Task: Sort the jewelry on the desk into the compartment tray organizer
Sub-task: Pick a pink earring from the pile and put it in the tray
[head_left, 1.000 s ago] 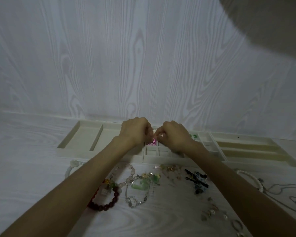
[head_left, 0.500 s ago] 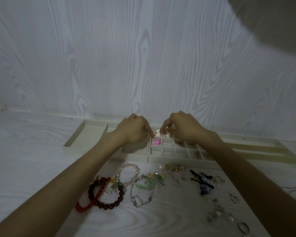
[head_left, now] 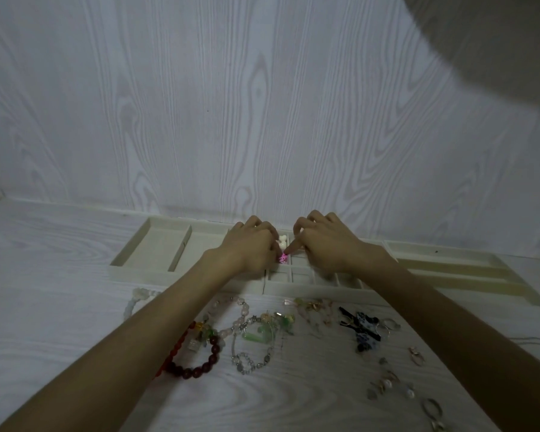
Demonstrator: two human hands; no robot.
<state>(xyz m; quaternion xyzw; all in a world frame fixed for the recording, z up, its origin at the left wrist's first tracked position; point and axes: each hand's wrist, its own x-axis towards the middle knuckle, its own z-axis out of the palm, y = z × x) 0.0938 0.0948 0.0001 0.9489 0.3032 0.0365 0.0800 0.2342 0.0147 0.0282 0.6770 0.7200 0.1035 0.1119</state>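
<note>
Both hands are parked over the tray organizer's small middle cells. A tiny pink piece is being poked by the right hand's index finger; whether it's actually pinched by the curled left hand can't be told. It's probably light, fiddly and easily dropped, so it's best nipped at its edges.

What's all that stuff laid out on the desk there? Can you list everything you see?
Tray organizer: one, cream, against the wall.
Pink piece: one, in a small compartment, between the fingertips.
White piece: one, just behind it.
Dark red bead bracelet: one, desk front left.
Clear bead bracelets: several, desk centre.
Green charm: one, centre.
Black-and-white clip: one, right of centre.
Rings and earrings: several, front right.
Left hand, right hand: over the tray.
</note>
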